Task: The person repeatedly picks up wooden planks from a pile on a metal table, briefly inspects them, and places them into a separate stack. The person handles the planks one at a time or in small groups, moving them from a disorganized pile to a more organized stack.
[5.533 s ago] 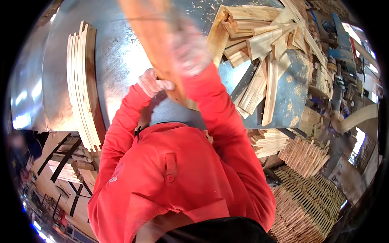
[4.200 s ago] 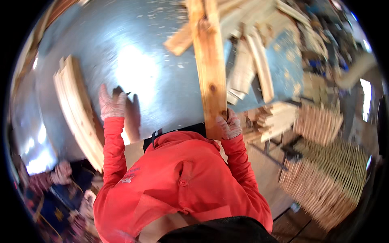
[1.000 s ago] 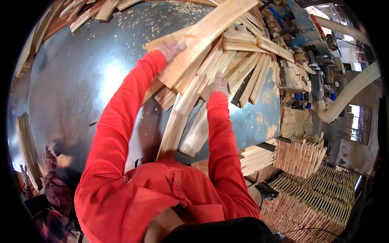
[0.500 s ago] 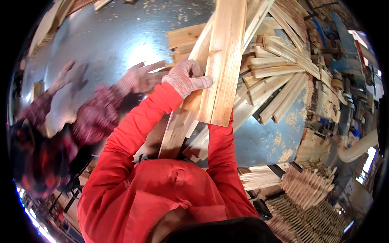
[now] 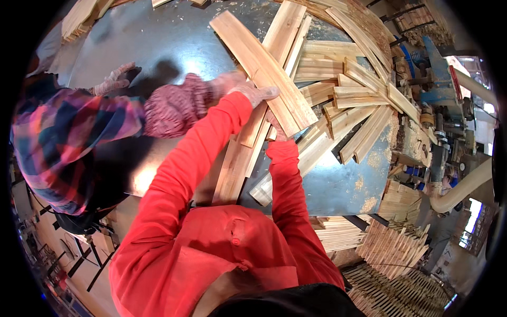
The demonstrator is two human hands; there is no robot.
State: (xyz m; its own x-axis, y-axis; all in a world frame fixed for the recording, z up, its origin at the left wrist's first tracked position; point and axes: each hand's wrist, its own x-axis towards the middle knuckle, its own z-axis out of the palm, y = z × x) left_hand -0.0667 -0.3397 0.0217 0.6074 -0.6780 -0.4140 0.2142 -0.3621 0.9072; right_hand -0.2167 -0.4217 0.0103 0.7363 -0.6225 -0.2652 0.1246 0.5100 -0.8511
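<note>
A pale wooden board (image 5: 264, 68) is tilted over the pile, its far end toward the left. My left hand (image 5: 254, 94), gloved, grips its left edge, thumb on the top face. Under the near end, my right hand (image 5: 275, 126) is mostly hidden by the board; a little of it shows by the red cuff, and its grip cannot be made out. Beneath lie a long board (image 5: 285, 31) and another board (image 5: 232, 169) reaching toward me. Close beside my left hand is a co-worker's gloved hand (image 5: 227, 84), partly covered by my hand and the board.
Several boards (image 5: 362, 98) fan out on the grey metal table (image 5: 338, 185), with wood shavings near its right edge. The co-worker's other hand (image 5: 113, 79) is over the table at left. Machinery (image 5: 441, 105) with a pale hose (image 5: 459, 185) stands at right, above stacked wood strips (image 5: 396, 243).
The held board has turned, its far end swinging left and its near end right. The co-worker has leaned in from the left, reaching farther over the table.
</note>
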